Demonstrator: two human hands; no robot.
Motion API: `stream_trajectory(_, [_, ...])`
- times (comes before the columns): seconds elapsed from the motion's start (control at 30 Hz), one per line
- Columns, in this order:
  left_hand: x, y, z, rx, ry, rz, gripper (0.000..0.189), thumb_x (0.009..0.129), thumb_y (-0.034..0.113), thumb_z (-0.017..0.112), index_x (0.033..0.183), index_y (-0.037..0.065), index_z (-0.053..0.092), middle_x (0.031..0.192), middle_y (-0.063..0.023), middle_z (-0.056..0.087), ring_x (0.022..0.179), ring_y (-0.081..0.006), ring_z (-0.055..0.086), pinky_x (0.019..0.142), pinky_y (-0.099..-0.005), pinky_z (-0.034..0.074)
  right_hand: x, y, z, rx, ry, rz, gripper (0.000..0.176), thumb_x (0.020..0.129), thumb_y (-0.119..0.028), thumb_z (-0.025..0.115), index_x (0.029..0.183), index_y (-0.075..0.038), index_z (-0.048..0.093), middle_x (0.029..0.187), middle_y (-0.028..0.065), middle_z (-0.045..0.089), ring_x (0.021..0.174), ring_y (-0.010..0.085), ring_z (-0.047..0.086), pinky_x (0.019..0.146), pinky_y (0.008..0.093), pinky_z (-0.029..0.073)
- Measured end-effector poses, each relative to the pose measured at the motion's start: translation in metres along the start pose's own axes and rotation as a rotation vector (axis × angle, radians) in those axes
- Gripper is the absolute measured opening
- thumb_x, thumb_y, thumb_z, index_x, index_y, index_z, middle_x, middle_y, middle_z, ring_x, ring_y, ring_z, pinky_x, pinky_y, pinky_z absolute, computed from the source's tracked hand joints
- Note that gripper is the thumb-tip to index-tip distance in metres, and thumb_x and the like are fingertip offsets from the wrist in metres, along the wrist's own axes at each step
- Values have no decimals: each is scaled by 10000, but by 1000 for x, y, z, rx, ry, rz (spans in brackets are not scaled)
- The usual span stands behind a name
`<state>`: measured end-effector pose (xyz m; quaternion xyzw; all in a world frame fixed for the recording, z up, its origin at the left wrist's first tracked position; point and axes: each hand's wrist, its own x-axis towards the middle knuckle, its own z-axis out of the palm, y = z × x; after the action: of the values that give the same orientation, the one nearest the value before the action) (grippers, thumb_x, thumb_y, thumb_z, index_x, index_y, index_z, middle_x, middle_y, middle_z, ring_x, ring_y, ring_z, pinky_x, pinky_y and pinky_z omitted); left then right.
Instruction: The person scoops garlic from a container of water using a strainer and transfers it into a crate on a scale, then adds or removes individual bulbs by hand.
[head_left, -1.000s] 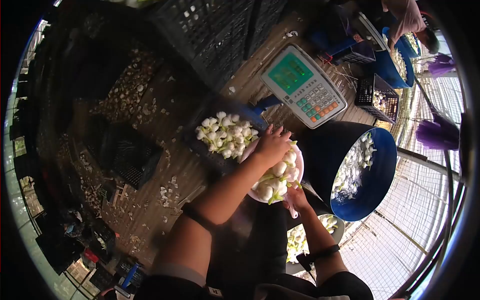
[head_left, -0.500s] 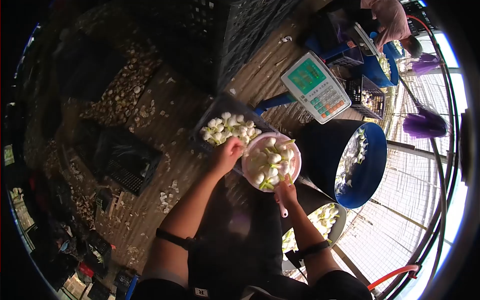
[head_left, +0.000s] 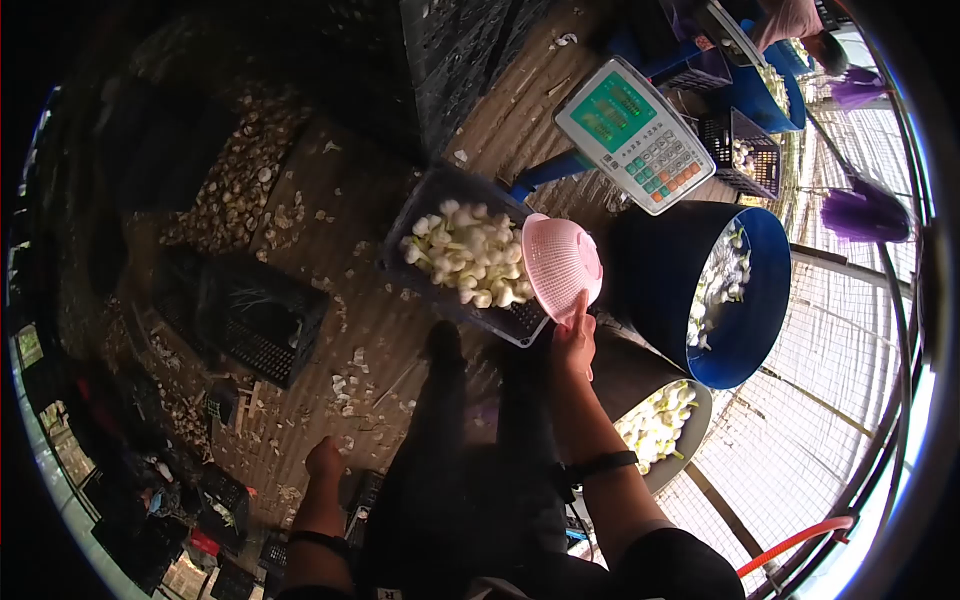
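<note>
My right hand (head_left: 574,345) is closed on the handle of a pink colander (head_left: 562,262). The colander is tipped on its side over the right end of a dark plastic crate (head_left: 418,212), its perforated underside facing me. White peeled garlic bulbs (head_left: 470,250) with short pale stems fill much of the crate; those near the colander's rim are blurred. My left hand (head_left: 325,458) is down at the lower left, away from the crate, its fingers curled in with nothing visible in them.
A scale display (head_left: 635,130) stands on a blue post behind the crate. To the right are a blue barrel (head_left: 765,320) with bulbs in water and a grey tub (head_left: 690,440) of bulbs. A co-worker (head_left: 790,25) bends at the back right. Another crate (head_left: 265,330) lies left.
The colander was upright and full of garlic bulbs; now it is tipped over the crate, where the pile has grown. My left hand has moved from the colander's side down to the lower left.
</note>
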<state>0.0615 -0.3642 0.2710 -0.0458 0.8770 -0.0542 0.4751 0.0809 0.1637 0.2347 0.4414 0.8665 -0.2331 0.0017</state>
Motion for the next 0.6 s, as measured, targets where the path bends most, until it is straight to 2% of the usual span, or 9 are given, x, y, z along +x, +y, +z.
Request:
stream_trajectory(0.07, [-2, -21, 19, 125, -95, -42, 177, 798, 188, 630, 966, 137, 654, 933, -128, 680, 853, -332, 654, 751, -417, 507, -3, 11, -11, 23, 2, 10, 826, 756, -26, 548, 1487, -246, 231, 945, 139, 557, 807, 339, 611, 695, 433, 509])
stream_trajectory(0.13, [18, -71, 66, 555, -421, 373, 295, 818, 199, 601, 1102, 136, 650, 1029, -150, 668, 906, -337, 646, 791, -419, 502, -9, 20, -18, 84, 91, 71, 829, 754, -31, 563, 1489, -216, 229, 971, 129, 576, 823, 304, 625, 686, 382, 514])
stream_trajectory(0.23, [44, 9, 18, 424, -575, 232, 352, 841, 206, 567, 1180, 131, 624, 1109, -158, 644, 977, -329, 627, 838, -413, 491, -21, 43, -39, 350, 38, 260, 867, 792, -99, 641, 1503, -161, 149, 940, 106, 624, 760, 245, 645, 687, 318, 510])
stream_trajectory(0.3, [72, 53, 6, 159, -421, 178, 278, 855, 220, 557, 1090, 113, 661, 1059, -145, 662, 981, -330, 624, 836, -403, 491, -31, 55, -52, 260, 205, 139, 841, 812, -197, 698, 1480, -124, 192, 947, 112, 647, 712, 167, 631, 605, 279, 505])
stream_trajectory(0.37, [104, 86, 13, -156, -164, 361, 221, 856, 233, 562, 971, 92, 688, 944, -136, 686, 904, -317, 647, 798, -394, 501, -46, 80, -69, 475, -1, 509, 722, 826, -244, 698, 1414, -69, 318, 968, 115, 660, 677, 159, 628, 537, 274, 491])
stream_trajectory(0.43, [101, 149, -25, -115, -215, 408, 204, 856, 226, 564, 947, 91, 685, 916, -128, 688, 884, -303, 652, 788, -383, 503, -70, 102, -86, 493, 25, 623, 559, 845, -283, 683, 1282, -16, 459, 906, 101, 669, 632, 165, 625, 503, 287, 484])
stream_trajectory(0.5, [90, 219, -52, 35, -310, 432, 173, 853, 134, 545, 967, 96, 670, 908, -108, 689, 861, -280, 658, 791, -351, 506, -114, 129, -105, 660, 81, 702, 357, 848, -306, 675, 974, 15, 584, 631, 54, 592, 480, 138, 556, 419, 274, 418])
stream_trajectory(0.53, [97, 234, -44, 1, -288, 629, 203, 847, 96, 532, 1004, 96, 661, 947, -120, 682, 885, -286, 651, 812, -353, 502, -142, 146, -98, 601, 288, 717, 331, 867, -293, 656, 967, 9, 566, 616, 38, 572, 472, 120, 533, 414, 271, 406])
stream_trajectory(0.6, [101, 264, -32, -18, -210, 886, 329, 829, 10, 500, 1122, 92, 623, 1082, -147, 643, 988, -290, 622, 870, -366, 485, -191, 165, -125, 613, 359, 912, 423, 847, -253, 666, 1142, 16, 526, 801, 115, 654, 585, 177, 613, 532, 308, 484])
